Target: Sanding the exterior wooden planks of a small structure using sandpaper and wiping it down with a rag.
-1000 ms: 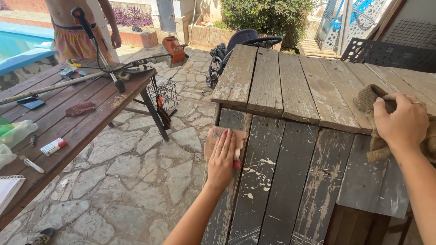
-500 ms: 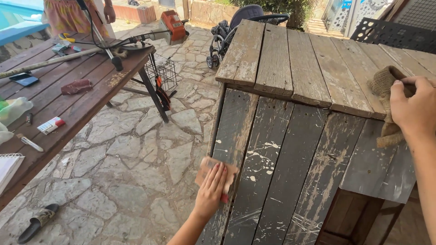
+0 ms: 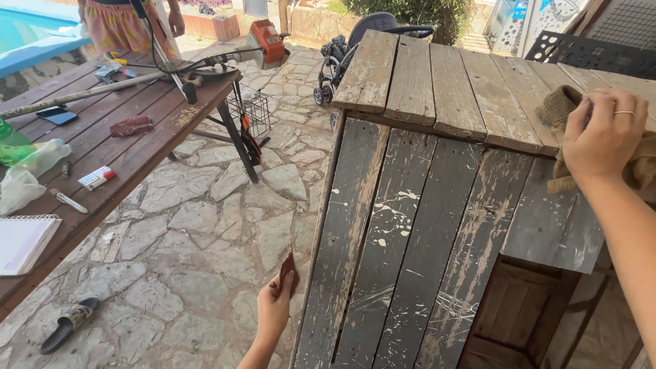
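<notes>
My left hand (image 3: 272, 309) holds a small brown piece of sandpaper (image 3: 288, 270) low against the left edge of a weathered dark wooden cabinet (image 3: 403, 225). The paper stands edge-on beside the corner plank. My right hand (image 3: 603, 140) rests on the cabinet's top right edge, pressing a brown cloth (image 3: 562, 116) that hangs over the front planks. The front planks are scratched and paint-flecked.
A brown slatted table (image 3: 130, 147) at left carries a notebook (image 3: 24, 240), a phone (image 3: 57, 116), plastic bags and a string trimmer (image 3: 263, 41). A person (image 3: 126, 24) stands behind it. A sandal (image 3: 68, 324) lies on the stone paving. A stroller (image 3: 355, 41) stands behind the cabinet.
My left hand slid down the cabinet's left front plank with the sandpaper, then moved off to its left edge. My right hand stayed on the cloth. The view tilted downward.
</notes>
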